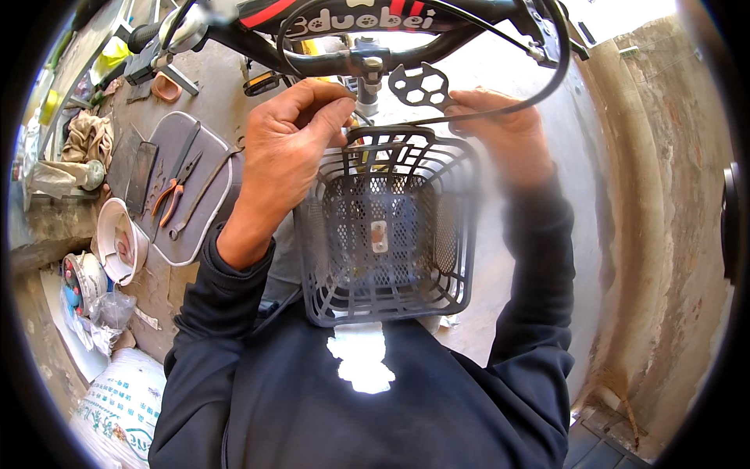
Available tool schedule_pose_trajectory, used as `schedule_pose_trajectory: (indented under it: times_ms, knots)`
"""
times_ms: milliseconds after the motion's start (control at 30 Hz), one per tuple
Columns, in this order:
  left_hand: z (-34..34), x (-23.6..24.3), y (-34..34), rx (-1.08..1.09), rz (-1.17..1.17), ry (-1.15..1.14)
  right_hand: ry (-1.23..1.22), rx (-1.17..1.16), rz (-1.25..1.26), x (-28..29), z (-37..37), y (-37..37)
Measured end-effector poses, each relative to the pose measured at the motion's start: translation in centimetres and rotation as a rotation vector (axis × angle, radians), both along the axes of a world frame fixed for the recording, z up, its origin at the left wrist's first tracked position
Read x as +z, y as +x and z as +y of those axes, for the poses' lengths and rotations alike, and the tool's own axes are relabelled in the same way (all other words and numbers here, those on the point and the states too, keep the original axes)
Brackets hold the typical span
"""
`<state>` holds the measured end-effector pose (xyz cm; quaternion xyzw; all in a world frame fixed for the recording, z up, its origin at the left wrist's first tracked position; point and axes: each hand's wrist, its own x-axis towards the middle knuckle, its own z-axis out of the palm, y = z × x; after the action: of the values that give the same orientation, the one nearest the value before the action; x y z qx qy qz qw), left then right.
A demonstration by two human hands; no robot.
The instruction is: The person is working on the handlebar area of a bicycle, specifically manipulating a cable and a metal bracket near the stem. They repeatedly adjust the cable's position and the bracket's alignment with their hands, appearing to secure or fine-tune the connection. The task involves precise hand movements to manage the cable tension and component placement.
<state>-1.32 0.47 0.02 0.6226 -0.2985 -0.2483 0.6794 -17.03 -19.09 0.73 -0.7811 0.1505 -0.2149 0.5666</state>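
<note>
A black plastic bicycle basket [466, 227] hangs in front of me, its top rim close to the handlebar stem. My right hand [500, 129] pinches a flat dark multi-hole spanner [422, 87], which sticks out to the left beside the stem bolt [372, 69]. At the basket's upper left edge, my left hand [293, 129] is closed, thumb against the curled fingers; whatever lies between them is hidden. The black handlebar [328, 62] with a padded cover crosses above both hands. A black cable [558, 62] loops down past my right hand.
To the left, a grey padded mat [176, 248] carries pliers [170, 195] with orange handles, a wrench [199, 195] and other tools. Beside it stand a white bucket [117, 270] and a printed white sack [125, 402]. A worn wall [656, 195] runs along the right.
</note>
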Motion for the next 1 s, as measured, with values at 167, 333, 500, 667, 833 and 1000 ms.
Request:
schedule_pose_trajectory:
  times_ms: [167,333,500,667,833,1000]
  knots:
    - [-0.2,-1.4,0.6,-0.028,-0.015,-0.036,-0.387,0.102,-0.030,1.4,0.5,1.6]
    - [-0.1,-1.6,0.6,-0.026,0.042,-0.031,-0.635,0.121,-0.065,1.4,0.3,2.9]
    - [-0.1,-1.3,0.2,0.013,-0.046,-0.008,-0.878,0.131,-0.100,0.8,-0.2,3.6]
    - [-0.5,-1.6,0.1,0.172,-0.634,0.060,-1.025,0.027,-0.249,-0.2,-0.3,4.4]
    - [-0.8,-1.8,2.0,0.143,-1.121,0.044,-1.260,-0.036,-0.383,0.0,0.0,4.7]
    - [-1.3,-2.2,3.1,0.126,-1.324,-0.023,-1.317,-0.062,-0.372,-0.1,-0.3,4.8]
